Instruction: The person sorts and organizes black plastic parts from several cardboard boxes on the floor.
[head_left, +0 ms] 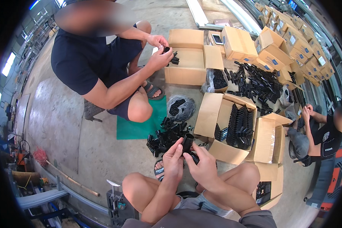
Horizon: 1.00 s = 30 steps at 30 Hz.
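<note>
Between my two hands is a black tubular fitting (187, 141), its round open end facing up. My left hand (173, 159) grips it from the left with thumb and fingers. From the other side my right hand (202, 167) closes on the same fitting, thumb near its lower part; some of the fitting is hidden by my fingers. Just beyond my hands lies a loose pile of similar black fittings (157, 143) on the floor. A clear plastic bag (180, 108) of small black parts sits behind the pile.
An open carton (208, 114) with rows of black parts stands right of my hands. Another open carton (184, 77) is farther back. A co-worker (102, 76) sits at left, a second person (323, 131) at right. A heap of black parts (254, 81) spreads near stacked cartons (292, 38).
</note>
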### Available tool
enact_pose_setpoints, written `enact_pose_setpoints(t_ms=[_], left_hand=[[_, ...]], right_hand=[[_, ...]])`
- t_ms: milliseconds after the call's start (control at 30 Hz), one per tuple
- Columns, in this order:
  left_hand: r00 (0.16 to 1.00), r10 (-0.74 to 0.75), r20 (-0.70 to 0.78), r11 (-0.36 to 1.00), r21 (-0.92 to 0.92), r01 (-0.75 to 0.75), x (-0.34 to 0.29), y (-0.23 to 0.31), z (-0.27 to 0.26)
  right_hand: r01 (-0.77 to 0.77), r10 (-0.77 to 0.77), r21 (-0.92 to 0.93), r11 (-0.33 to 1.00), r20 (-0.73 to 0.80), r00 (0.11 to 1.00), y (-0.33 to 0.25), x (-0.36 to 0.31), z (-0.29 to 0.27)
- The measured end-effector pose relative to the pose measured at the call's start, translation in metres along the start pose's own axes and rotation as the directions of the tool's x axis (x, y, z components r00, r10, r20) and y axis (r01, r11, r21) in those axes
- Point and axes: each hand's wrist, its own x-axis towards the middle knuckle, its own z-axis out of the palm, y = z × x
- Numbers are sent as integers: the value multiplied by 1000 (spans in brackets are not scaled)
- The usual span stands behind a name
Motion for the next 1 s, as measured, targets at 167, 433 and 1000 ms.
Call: enact_pose_setpoints(t_ms=[167,433,1000], left_hand=[[999,-29,32,999,32,28,-2,5,-2],[990,-137,21,987,-79,138,2,-4,-31],[958,-215,-190,951,-264,162,-23,44,-41]], right_hand=[[21,-20,-17,1000,19,1000,3,3,-1],[13,8,-157,988,135,991,-8,-1,5],[-523,564,413,746,27,825,98,42,31]])
